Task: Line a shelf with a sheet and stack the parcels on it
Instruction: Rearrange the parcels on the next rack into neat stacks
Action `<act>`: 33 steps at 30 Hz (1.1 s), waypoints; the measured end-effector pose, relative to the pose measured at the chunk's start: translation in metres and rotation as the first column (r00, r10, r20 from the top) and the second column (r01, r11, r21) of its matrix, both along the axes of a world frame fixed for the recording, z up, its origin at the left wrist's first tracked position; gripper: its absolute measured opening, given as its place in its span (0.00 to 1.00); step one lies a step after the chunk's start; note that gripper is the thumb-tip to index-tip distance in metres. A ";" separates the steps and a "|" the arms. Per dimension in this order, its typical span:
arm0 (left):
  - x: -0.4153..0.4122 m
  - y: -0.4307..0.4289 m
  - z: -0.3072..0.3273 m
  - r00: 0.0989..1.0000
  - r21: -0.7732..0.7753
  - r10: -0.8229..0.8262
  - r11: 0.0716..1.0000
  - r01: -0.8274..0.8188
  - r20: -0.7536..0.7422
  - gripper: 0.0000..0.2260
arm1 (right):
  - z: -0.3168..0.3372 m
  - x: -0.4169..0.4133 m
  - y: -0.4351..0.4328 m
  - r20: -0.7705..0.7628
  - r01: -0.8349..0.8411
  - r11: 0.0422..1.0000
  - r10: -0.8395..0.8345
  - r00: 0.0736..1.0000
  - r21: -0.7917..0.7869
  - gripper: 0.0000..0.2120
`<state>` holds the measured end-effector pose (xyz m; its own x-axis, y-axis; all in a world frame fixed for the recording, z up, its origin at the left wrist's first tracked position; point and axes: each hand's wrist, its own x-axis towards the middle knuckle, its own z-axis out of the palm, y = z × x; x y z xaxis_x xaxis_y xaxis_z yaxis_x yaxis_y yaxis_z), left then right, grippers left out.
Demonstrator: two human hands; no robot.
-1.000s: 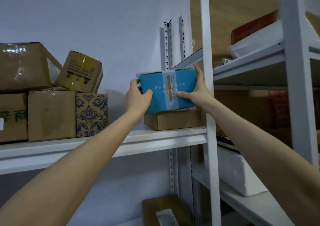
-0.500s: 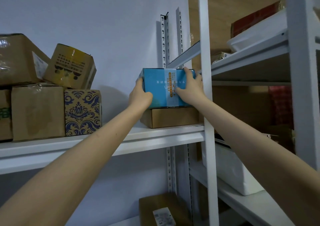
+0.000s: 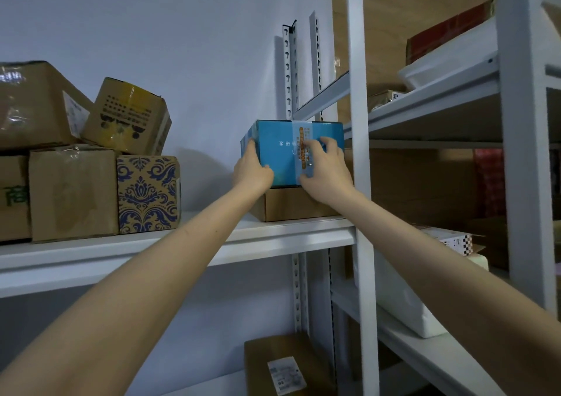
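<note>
The blue box (image 3: 282, 152) is sitting on a brown box (image 3: 291, 204) at the right end of the shelf (image 3: 273, 237), just beside a white post (image 3: 361, 183). The left grip (image 3: 253, 171) is grasping the blue box at its left edge, thumb on the front and fingers round the side. The right grip (image 3: 324, 174) is resting on the front face with fingers bent; whether it is grasping cannot be told. Well apart to the left, a patterned box (image 3: 147, 193) is standing among other cartons (image 3: 73, 195).

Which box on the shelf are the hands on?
The blue box, atop a flat brown box by the post. Left hand and right hand hold it; the rest are brown, untouched.
</note>
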<state>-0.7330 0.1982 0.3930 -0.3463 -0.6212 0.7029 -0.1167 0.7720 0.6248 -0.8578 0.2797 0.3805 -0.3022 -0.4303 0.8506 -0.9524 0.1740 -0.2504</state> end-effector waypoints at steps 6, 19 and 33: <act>0.008 0.013 -0.014 0.992 -0.001 0.121 0.993 -0.122 -0.038 0.32 | -0.013 0.001 0.016 0.034 -0.052 0.985 0.047 0.998 0.165 0.25; 0.027 0.056 -0.097 0.988 -0.248 -0.052 0.969 0.016 -0.142 0.18 | -0.082 0.022 0.040 0.151 -0.325 0.942 0.335 0.930 -0.088 0.09; 0.033 0.054 -0.244 0.968 0.120 0.058 0.989 -0.089 0.244 0.09 | -0.214 0.013 0.041 0.431 -0.441 0.850 0.296 0.852 0.289 0.13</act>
